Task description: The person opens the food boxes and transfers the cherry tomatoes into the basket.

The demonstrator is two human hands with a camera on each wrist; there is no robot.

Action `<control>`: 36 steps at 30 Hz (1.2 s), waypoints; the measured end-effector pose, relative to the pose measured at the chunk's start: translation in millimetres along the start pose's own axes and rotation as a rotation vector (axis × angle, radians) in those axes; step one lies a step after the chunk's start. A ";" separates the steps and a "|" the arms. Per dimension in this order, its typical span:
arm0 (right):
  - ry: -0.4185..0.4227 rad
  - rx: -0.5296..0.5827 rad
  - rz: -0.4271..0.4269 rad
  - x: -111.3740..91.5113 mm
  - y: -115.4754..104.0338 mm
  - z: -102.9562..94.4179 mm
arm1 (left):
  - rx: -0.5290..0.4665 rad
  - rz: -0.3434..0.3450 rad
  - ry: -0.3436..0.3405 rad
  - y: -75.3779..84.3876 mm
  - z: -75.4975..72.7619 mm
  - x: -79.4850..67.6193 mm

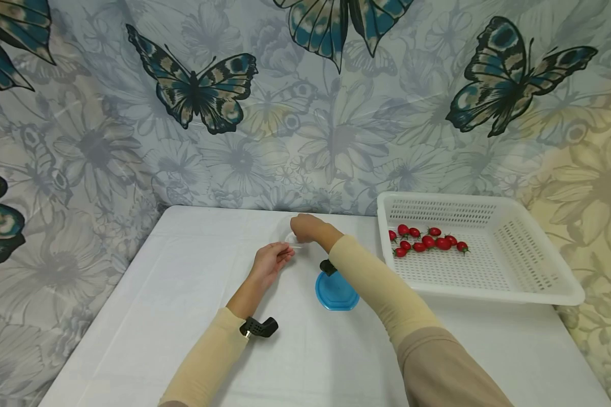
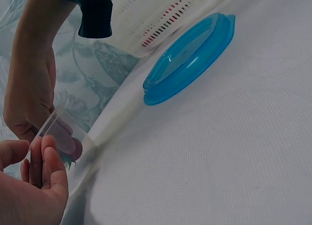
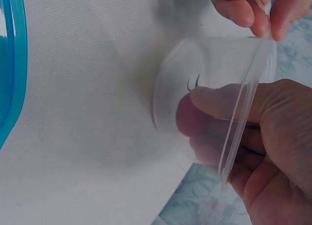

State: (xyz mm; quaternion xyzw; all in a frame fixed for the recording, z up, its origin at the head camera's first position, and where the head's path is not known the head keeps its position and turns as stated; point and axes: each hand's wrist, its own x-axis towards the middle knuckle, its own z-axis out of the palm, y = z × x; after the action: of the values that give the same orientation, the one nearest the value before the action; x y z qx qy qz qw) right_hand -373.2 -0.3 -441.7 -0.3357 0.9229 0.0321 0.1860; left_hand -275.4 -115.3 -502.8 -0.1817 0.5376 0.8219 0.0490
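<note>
My left hand (image 1: 272, 263) pinches the rim of a clear plastic container (image 3: 168, 88) between thumb and fingers. The container is tilted, its mouth turned towards my right hand (image 1: 310, 229). That hand reaches in past the rim, and its thumb and fingers hold a red cherry tomato (image 3: 186, 117) near the container's base. Green stem tips show beside the tomato through the clear wall. In the head view the tomato is hidden. Nearer to me on the white table lies a round blue lid (image 1: 337, 293), below the right wrist.
On the right of the table stands a white perforated basket (image 1: 494, 294) with several cherry tomatoes (image 1: 427, 242) in its left part. A butterfly-patterned cloth (image 1: 331, 158) hangs behind the table's back edge. Each wrist wears a black camera (image 1: 259, 327).
</note>
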 end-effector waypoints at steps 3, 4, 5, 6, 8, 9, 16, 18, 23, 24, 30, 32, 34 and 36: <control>0.006 0.024 0.000 -0.8 1.7 -0.6 | 0.007 -0.005 0.004 -0.4 0.5 0.2; 0.008 0.032 0.000 -1.1 2.3 -0.9 | 0.007 -0.009 0.005 -0.5 0.6 0.2; 0.012 0.043 -0.002 -1.8 2.7 -1.6 | 0.006 -0.011 0.005 -0.5 0.7 0.2; 0.016 0.058 -0.003 -2.7 2.9 -2.7 | 0.008 -0.012 0.005 -0.5 0.8 0.1; 0.030 0.085 -0.010 -4.9 3.3 -5.5 | 0.007 -0.012 0.007 -0.8 1.0 -0.3; 0.039 0.100 -0.016 -5.8 3.4 -7.1 | 0.005 -0.012 0.007 -0.9 1.2 -0.5; 0.083 0.131 -0.073 -10.5 6.6 -18.8 | 0.008 -0.006 0.009 -0.7 2.7 -0.7; 0.083 0.146 -0.073 -12.5 7.1 -22.2 | 0.007 -0.008 0.010 -0.9 2.9 -0.8; 0.119 0.147 -0.097 -20.5 8.1 -31.5 | 0.004 -0.019 0.010 -1.3 3.0 -2.1; 0.130 0.142 -0.106 -22.9 8.2 -33.7 | 0.004 -0.021 0.010 -1.3 2.9 -2.4; 0.176 0.118 -0.123 -38.8 13.3 -49.5 | 0.013 -0.023 0.014 0.4 2.0 -2.0; 0.186 0.119 -0.125 -44.1 17.6 -53.3 | 0.014 -0.023 0.017 1.2 2.0 -1.8; 0.191 0.130 -0.120 -49.8 22.6 -56.5 | 0.015 -0.024 0.018 1.5 1.9 -1.4; 0.198 0.143 -0.106 -56.0 28.4 -59.4 | 0.011 -0.028 0.015 1.4 1.8 -0.9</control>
State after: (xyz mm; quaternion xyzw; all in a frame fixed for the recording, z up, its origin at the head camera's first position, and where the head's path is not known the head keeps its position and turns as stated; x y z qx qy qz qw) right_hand -370.7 44.8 -367.9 -0.3714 0.9176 -0.0769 0.1190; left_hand -275.4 -114.2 -500.7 -0.1950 0.5397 0.8169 0.0575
